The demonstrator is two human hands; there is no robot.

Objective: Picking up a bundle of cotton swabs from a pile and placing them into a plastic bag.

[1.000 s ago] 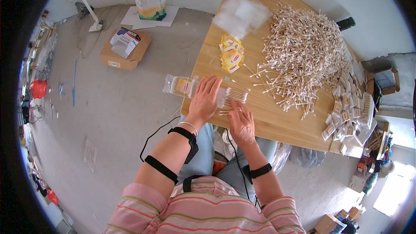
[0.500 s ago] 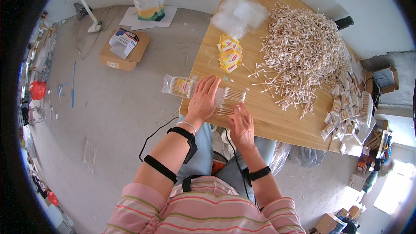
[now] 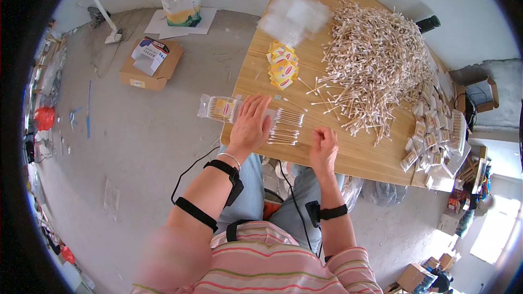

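My left hand (image 3: 249,122) lies flat with its fingers stretched out, over the sheer plastic between two groups of cotton swabs. Left of it, a clear bag of cotton swabs with a yellow card (image 3: 222,109) sticks out past the table's left edge. To its right, a row of cotton swabs (image 3: 287,126) lies side by side, their left ends against the plastic. My right hand (image 3: 324,149) is curled closed near the table's front edge, a short way right of the row. Whether anything is inside its fingers is hidden.
A large heap of loose cotton swabs (image 3: 376,65) covers the wooden table's (image 3: 348,158) right side. Yellow cards (image 3: 283,65) and empty clear bags (image 3: 297,19) lie farther back. Filled packs (image 3: 427,136) are piled at the right edge. An open cardboard box (image 3: 152,71) stands on the floor.
My right hand has moved right, off the row of cotton swabs, and its fingers have curled in. My left hand stays over the plastic. The whole view has shifted slightly.
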